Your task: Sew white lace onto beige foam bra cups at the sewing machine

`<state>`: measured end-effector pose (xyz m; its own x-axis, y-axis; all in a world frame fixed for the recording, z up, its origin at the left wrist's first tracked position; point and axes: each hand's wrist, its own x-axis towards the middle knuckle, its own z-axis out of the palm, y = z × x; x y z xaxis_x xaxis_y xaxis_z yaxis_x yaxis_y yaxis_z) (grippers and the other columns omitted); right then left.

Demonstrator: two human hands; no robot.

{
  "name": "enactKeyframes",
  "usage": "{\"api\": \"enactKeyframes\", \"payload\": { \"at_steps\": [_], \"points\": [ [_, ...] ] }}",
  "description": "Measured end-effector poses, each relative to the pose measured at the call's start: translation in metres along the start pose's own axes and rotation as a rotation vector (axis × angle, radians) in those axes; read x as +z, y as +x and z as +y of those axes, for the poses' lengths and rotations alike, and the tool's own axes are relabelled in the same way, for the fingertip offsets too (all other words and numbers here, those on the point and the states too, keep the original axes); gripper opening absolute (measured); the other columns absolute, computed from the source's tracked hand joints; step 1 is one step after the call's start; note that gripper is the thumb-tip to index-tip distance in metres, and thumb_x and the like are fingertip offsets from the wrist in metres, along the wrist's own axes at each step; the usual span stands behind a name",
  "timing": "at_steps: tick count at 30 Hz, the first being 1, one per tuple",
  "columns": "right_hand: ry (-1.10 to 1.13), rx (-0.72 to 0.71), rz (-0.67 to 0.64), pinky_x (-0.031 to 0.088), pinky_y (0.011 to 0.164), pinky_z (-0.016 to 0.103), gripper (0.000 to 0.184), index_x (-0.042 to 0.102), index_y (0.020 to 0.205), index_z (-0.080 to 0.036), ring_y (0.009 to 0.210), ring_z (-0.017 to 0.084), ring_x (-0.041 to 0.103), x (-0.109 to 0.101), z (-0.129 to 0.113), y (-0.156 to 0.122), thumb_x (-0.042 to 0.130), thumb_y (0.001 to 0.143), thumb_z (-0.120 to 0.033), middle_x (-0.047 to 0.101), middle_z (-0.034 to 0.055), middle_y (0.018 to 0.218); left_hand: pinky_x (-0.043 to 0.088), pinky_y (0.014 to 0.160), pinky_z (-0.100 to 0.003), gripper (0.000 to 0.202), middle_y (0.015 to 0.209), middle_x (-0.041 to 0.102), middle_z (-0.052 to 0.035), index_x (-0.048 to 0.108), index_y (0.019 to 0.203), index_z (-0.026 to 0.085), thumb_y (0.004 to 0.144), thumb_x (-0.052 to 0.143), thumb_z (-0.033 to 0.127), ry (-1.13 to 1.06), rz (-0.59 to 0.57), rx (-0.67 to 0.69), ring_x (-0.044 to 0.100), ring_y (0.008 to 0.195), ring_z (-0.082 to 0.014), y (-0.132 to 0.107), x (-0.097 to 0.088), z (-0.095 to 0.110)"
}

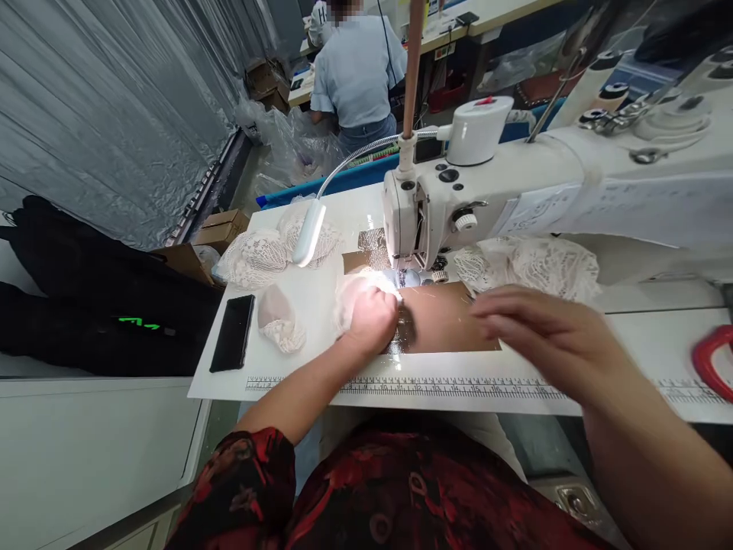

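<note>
My left hand [375, 317] is closed on a pale lace-edged fabric piece [348, 296], pressed down beside the sewing machine's [421, 206] needle area under a bright light. The fabric under the fist is hidden. To the right, my right hand [538, 332] hovers over the edge of the brown plate [450, 317], blurred by motion. Its fingers are stretched forward; the thumb is hidden, and whether it holds anything is unclear. A small lace-trimmed cup [279, 317] lies left of my left hand.
White lace pieces [257, 256] lie at the table's back left, more lace [544, 267] behind the machine head. A phone [232, 334], printed ruler [424, 388] and red handle [713, 363] are near the front. The lamp [310, 231] hangs low. A person [358, 72] sits beyond.
</note>
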<state>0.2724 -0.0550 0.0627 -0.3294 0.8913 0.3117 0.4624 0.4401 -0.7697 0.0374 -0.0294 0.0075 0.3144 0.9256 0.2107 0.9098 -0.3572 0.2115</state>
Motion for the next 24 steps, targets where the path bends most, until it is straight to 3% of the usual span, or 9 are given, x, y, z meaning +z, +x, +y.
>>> {"api": "enactKeyframes", "payload": {
  "at_steps": [2,4,9,12,15,19,24],
  "points": [
    [-0.046,-0.042,-0.215,0.048,0.069,0.028,0.022,0.068,0.093,-0.023,0.083,0.017,0.063,0.010,0.006,0.013,0.050,0.090,-0.034,0.070,0.0034,0.091,0.038,0.062,-0.035,0.023,0.062,0.055,-0.0103,0.057,0.065,0.014,0.085,0.048,0.019,0.040,-0.040,0.044,0.052,0.068,-0.0239,-0.002,0.014,0.015],
    [-0.122,-0.062,-0.358,0.046,0.073,0.030,0.028,0.067,0.103,-0.022,0.088,0.019,0.062,0.026,0.012,0.027,0.042,0.092,-0.028,0.070,0.0044,0.096,0.039,0.062,-0.037,0.025,0.069,0.058,-0.0141,0.061,0.073,0.012,0.088,0.046,0.025,0.107,-0.062,0.088,0.054,0.074,-0.0275,-0.010,0.017,0.025],
    [-0.412,-0.098,-0.495,0.038,0.068,0.028,0.028,0.068,0.087,-0.017,0.084,0.019,0.058,0.064,0.023,0.044,0.041,0.090,-0.019,0.066,0.0073,0.090,0.045,0.067,-0.037,0.029,0.074,0.062,-0.0132,0.064,0.079,0.011,0.091,0.040,0.022,0.074,-0.146,0.105,0.056,0.074,-0.0244,-0.016,-0.004,0.019],
    [-0.530,-0.145,-0.523,0.033,0.064,0.027,0.025,0.068,0.091,-0.017,0.078,0.017,0.054,0.075,0.028,0.042,0.044,0.087,-0.015,0.063,0.0077,0.091,0.048,0.070,-0.033,0.029,0.080,0.066,-0.0092,0.067,0.085,0.015,0.092,0.041,0.023,-0.155,-0.175,0.082,0.060,0.077,-0.0200,-0.013,-0.015,0.000],
    [-0.592,-0.197,-0.502,0.031,0.064,0.029,0.026,0.068,0.098,-0.017,0.077,0.017,0.051,0.079,0.032,0.038,0.045,0.087,-0.012,0.062,0.0078,0.091,0.050,0.084,-0.034,0.024,0.103,0.070,-0.0078,0.068,0.099,0.019,0.091,0.046,0.023,-0.358,-0.138,0.185,0.063,0.094,-0.0195,-0.010,-0.013,-0.020],
    [-0.675,-0.190,-0.479,0.033,0.068,0.031,0.031,0.067,0.102,-0.017,0.087,0.021,0.050,0.083,0.034,0.038,0.043,0.085,-0.008,0.061,0.0097,0.095,0.050,0.088,-0.042,0.028,0.118,0.066,-0.0119,0.066,0.111,0.018,0.091,0.048,0.026,-0.371,-0.074,0.266,0.064,0.100,-0.0229,-0.005,0.003,-0.033],
    [-0.724,-0.108,-0.451,0.031,0.064,0.032,0.038,0.065,0.110,-0.017,0.082,0.022,0.051,0.088,0.031,0.046,0.042,0.082,-0.005,0.062,0.0109,0.097,0.050,0.084,-0.050,0.031,0.119,0.064,-0.0181,0.068,0.108,0.015,0.092,0.047,0.032,-0.439,-0.021,0.188,0.063,0.097,-0.0281,0.008,0.016,-0.036]
  ]
}}
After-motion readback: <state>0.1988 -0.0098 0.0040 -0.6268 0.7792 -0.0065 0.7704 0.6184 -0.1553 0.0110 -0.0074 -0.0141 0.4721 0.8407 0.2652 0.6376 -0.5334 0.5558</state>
